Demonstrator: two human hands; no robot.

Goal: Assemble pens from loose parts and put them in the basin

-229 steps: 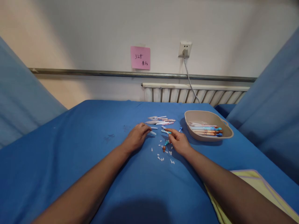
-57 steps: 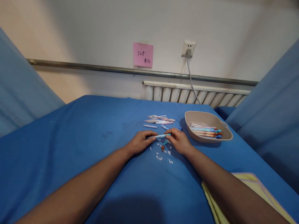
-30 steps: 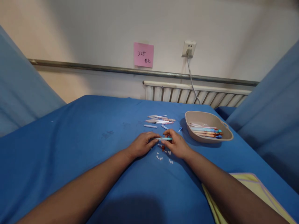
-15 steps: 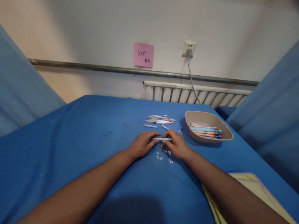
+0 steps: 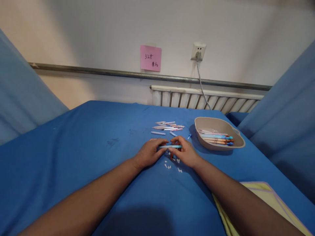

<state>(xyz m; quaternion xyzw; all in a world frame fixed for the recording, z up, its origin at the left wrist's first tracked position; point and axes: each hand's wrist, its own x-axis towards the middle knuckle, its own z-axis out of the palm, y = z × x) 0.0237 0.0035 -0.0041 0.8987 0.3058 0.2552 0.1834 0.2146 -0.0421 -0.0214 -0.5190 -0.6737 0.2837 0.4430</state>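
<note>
Between my two hands lies a light blue pen (image 5: 170, 146), held level above the blue cloth. My left hand (image 5: 150, 152) pinches its left end with thumb and fingers. Fingers and thumb of my right hand (image 5: 185, 152) close on the pen's right part. Just below the hands, several small white pieces (image 5: 169, 167) are scattered on the cloth, with a small orange-brown piece (image 5: 171, 156) partly under my right hand. Beyond the hands lie a pile of slim pens and refills (image 5: 168, 127), a pale pen barrel (image 5: 158, 133) and a small blue piece (image 5: 189, 136).
A beige basket (image 5: 214, 123) holding several coloured pens stands at the right. A yellow cloth (image 5: 265, 196) lies by my right forearm. Behind the blue-covered table (image 5: 73, 141) are a radiator (image 5: 182, 97), a metal rail (image 5: 110, 72) and a plugged-in cable (image 5: 201, 83).
My right hand's fingers have shifted slightly along the pen toward the left, the thumb now farther along it. My left hand keeps its hold, and the loose things lie as before.
</note>
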